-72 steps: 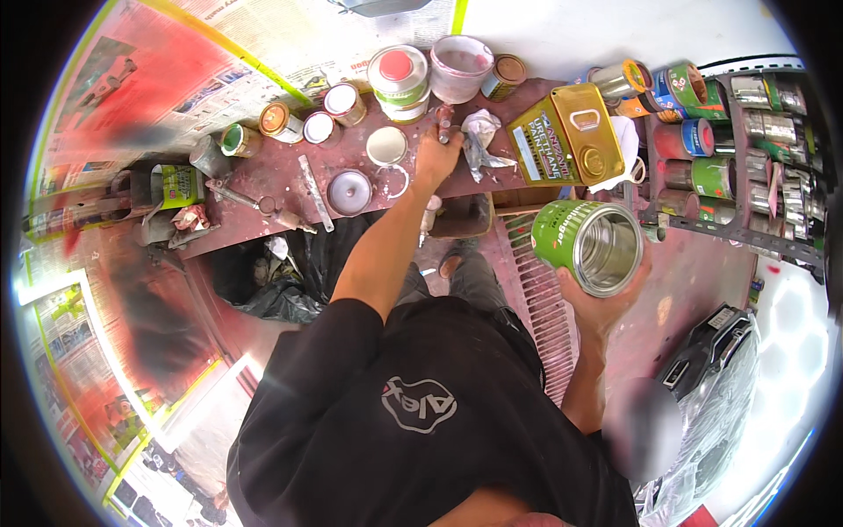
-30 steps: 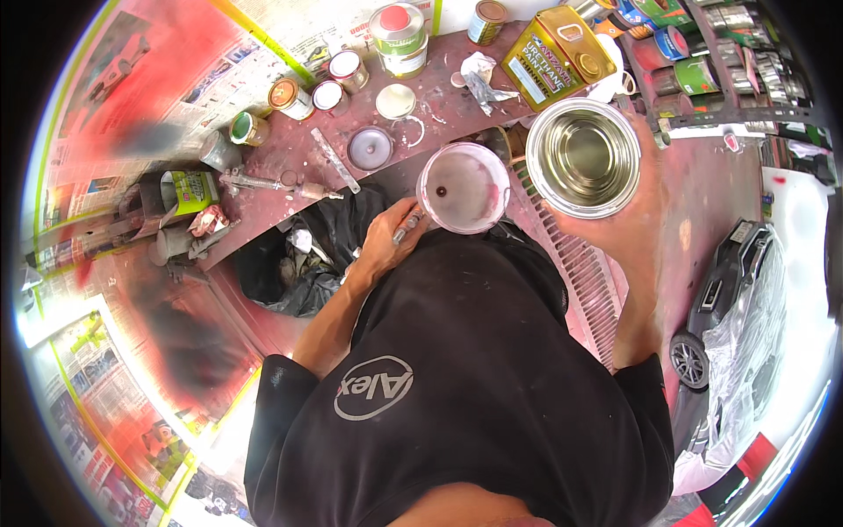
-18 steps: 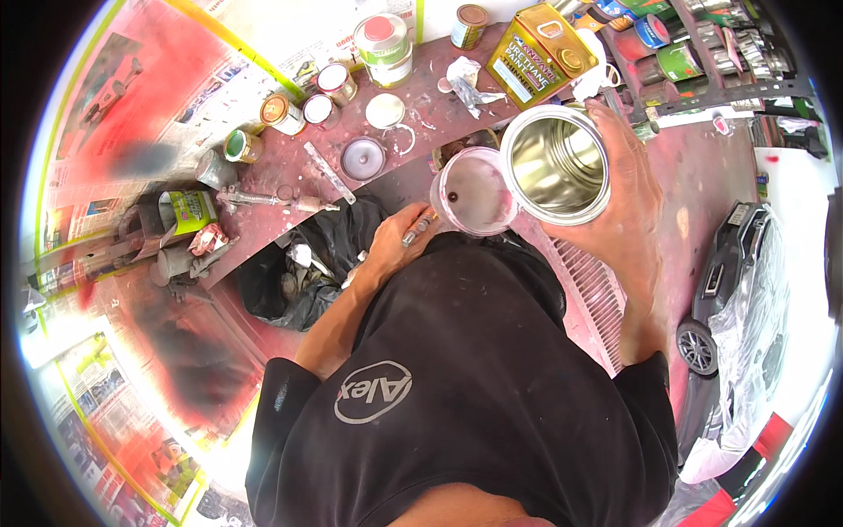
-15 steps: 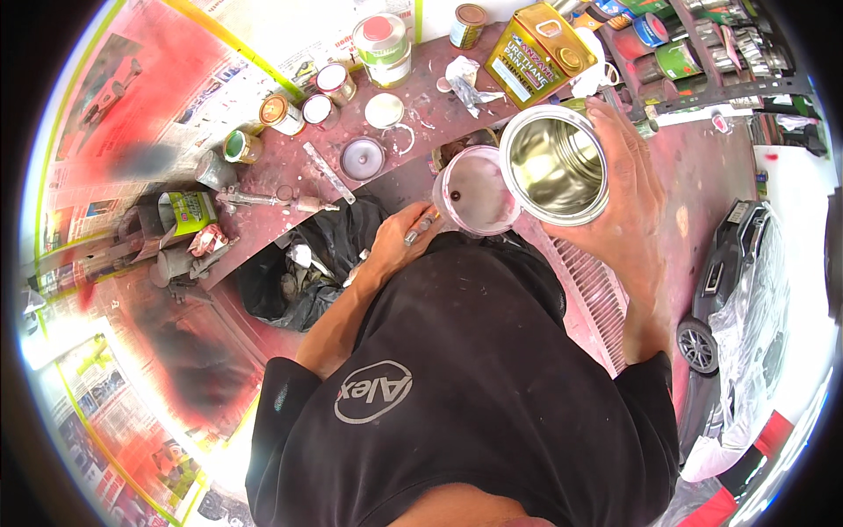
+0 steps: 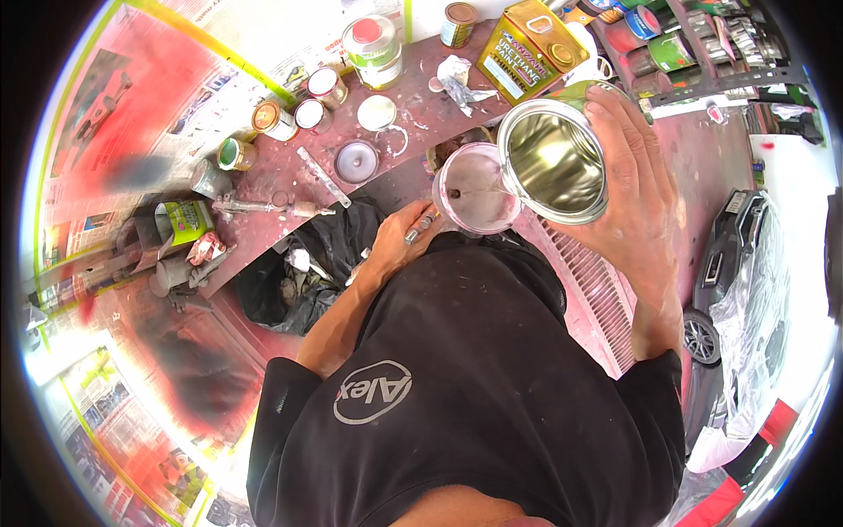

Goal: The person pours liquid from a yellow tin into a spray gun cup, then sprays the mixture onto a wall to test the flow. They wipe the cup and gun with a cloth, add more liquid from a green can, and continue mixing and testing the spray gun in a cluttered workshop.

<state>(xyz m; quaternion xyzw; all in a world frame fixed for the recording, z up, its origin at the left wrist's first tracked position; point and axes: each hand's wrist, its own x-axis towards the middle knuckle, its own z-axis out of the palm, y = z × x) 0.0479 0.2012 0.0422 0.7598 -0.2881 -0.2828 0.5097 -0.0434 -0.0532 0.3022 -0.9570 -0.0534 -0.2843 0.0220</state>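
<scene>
My left hand [image 5: 397, 244] is closed around the metal handle of a spray gun [image 5: 422, 225], most of which the fingers hide. Beside that hand, the gun's round cup [image 5: 480, 211] faces up, pink-stained inside, with a dark hole at one side of its bottom. A shiny open metal can [image 5: 555, 165] is gripped from the side by my right hand [image 5: 634, 176]. It is tilted toward the cup, its lip at the cup's right rim. A thin clear streak shows in the cup near that lip; I cannot tell how much liquid it holds.
The paint-spattered bench [image 5: 281, 171] carries several small paint cans, a grey round lid [image 5: 356, 162], a flat stick [image 5: 323, 177] and a gold rectangular thinner can [image 5: 531, 53]. A black bag [image 5: 338, 237] hangs below. At right stands a plastic-draped car [image 5: 746, 290].
My right hand has tipped the can a little further toward the cup. A clear streak now shows inside the cup. The bench has shifted slightly left in view.
</scene>
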